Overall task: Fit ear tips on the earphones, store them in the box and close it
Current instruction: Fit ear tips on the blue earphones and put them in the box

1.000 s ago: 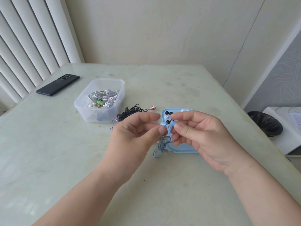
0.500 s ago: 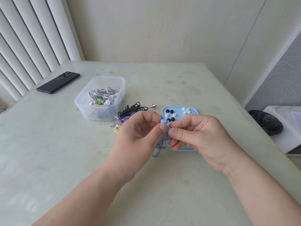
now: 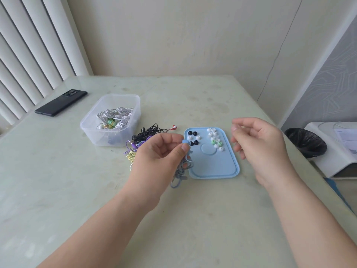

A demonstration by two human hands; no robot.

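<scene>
My left hand (image 3: 160, 151) pinches a light blue earphone (image 3: 184, 141) between thumb and fingers, and its grey-blue cable (image 3: 180, 174) hangs down to the table. To the right, my right hand (image 3: 258, 144) hovers apart from it, blurred, with fingers loosely curled and nothing visible in them. A blue lid (image 3: 214, 167) lies between the hands and carries black ear tips (image 3: 193, 138) and white and green ear tips (image 3: 215, 140). A clear plastic box (image 3: 92, 132) at the left holds coiled white earphones (image 3: 116, 117).
A tangle of black, purple and yellow earphones (image 3: 143, 138) lies between the box and the lid. A black phone (image 3: 60, 102) sits at the far left by the blinds. Off the table's right edge stand a black-lined bin (image 3: 305, 142) and a white appliance (image 3: 336, 147).
My right hand has let go of the blue earphone and drawn away to the right. My left hand still holds the earphone in about the same place.
</scene>
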